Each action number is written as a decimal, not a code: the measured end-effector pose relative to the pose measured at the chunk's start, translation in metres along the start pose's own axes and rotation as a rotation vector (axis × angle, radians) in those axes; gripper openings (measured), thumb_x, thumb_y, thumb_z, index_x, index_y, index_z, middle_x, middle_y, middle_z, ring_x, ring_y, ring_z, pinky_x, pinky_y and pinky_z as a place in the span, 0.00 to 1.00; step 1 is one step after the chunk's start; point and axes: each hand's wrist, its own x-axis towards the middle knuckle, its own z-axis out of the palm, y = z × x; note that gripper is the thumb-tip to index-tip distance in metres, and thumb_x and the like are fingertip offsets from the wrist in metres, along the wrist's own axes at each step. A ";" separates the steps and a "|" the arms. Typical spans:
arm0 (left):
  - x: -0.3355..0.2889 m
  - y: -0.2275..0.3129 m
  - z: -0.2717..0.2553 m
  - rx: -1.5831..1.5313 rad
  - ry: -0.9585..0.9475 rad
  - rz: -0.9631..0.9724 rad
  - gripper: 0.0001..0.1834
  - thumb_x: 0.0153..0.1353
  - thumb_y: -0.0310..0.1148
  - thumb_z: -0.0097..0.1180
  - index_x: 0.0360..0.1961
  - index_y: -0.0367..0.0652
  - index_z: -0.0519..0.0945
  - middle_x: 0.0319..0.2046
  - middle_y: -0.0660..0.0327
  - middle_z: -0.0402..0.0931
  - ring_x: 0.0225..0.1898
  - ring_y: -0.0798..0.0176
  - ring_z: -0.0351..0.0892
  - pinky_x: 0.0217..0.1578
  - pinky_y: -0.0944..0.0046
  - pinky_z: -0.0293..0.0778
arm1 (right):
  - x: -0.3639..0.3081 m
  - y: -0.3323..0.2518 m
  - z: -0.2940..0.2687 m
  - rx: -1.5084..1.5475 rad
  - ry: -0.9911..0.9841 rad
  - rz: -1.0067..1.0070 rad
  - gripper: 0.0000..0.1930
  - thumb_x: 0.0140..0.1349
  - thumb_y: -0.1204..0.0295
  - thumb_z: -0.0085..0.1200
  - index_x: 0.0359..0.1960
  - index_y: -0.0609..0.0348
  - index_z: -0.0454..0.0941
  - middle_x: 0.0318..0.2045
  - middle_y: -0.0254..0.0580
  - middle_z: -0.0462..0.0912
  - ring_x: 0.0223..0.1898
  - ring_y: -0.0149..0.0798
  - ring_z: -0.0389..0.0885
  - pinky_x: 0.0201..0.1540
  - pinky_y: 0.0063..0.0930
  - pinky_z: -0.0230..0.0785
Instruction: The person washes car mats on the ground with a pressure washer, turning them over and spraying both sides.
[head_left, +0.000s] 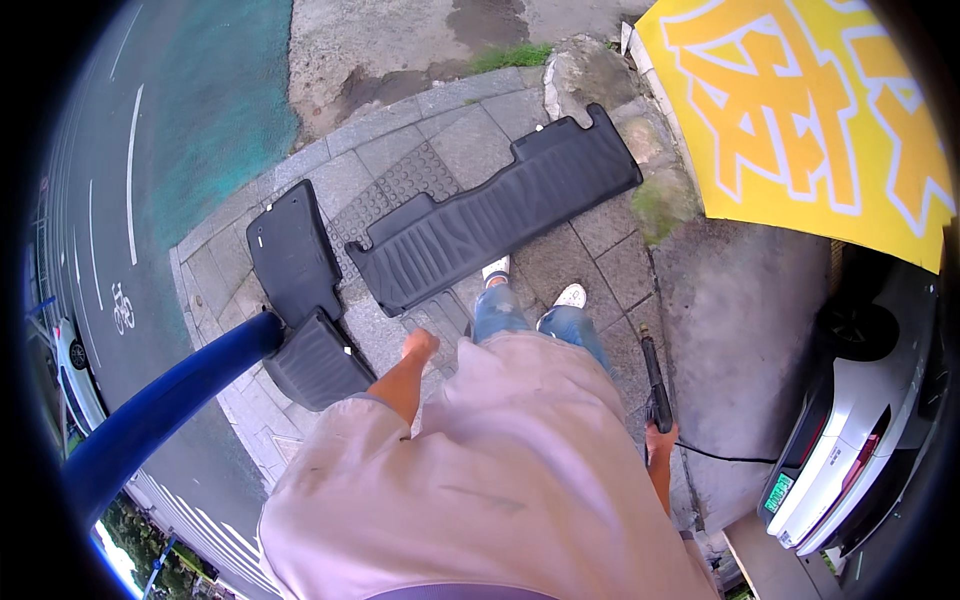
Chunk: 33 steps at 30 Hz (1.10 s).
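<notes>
My right hand [660, 437] grips a black spray gun [656, 385] at my right side, its barrel pointing ahead. A thin black hose [725, 459] runs from beside that hand toward the right. My left hand [421, 345] hangs at my left, its fingers curled with nothing seen in them. Ahead of my feet, a long black ribbed car floor mat [500, 210] lies slanted across the paving. Left of it lies a smaller black car mat [292, 250]. Another ribbed mat [318, 365] lies nearest my left hand, its top edge next to the smaller mat.
A blue pole [180, 390] rises on the left, partly in front of the mats. At the right stand a yellow sign panel [770, 110] and a silver car [850, 430]. The kerb [350, 135] borders a road [130, 200] on the left.
</notes>
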 end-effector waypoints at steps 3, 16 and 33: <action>-0.001 -0.011 -0.027 -0.056 0.073 -0.027 0.27 0.59 0.40 0.56 0.58 0.38 0.80 0.60 0.44 0.78 0.63 0.42 0.77 0.62 0.49 0.74 | 0.030 -0.013 0.007 0.001 -0.053 0.000 0.18 0.47 0.72 0.65 0.43 0.61 0.82 0.29 0.45 0.84 0.32 0.42 0.83 0.40 0.41 0.76; -0.056 0.008 0.002 -0.244 0.232 -0.004 0.20 0.56 0.45 0.62 0.43 0.43 0.89 0.40 0.48 0.87 0.45 0.46 0.88 0.49 0.51 0.80 | 0.065 -0.010 0.036 0.106 -0.179 -0.020 0.16 0.46 0.69 0.66 0.38 0.61 0.82 0.27 0.46 0.82 0.28 0.47 0.82 0.39 0.42 0.75; 0.010 0.084 -0.046 0.066 0.011 0.505 0.17 0.61 0.41 0.54 0.29 0.39 0.86 0.27 0.51 0.86 0.29 0.52 0.87 0.32 0.55 0.80 | -0.068 -0.073 -0.005 0.076 0.060 0.116 0.14 0.51 0.67 0.67 0.37 0.59 0.83 0.31 0.53 0.86 0.32 0.50 0.87 0.38 0.40 0.77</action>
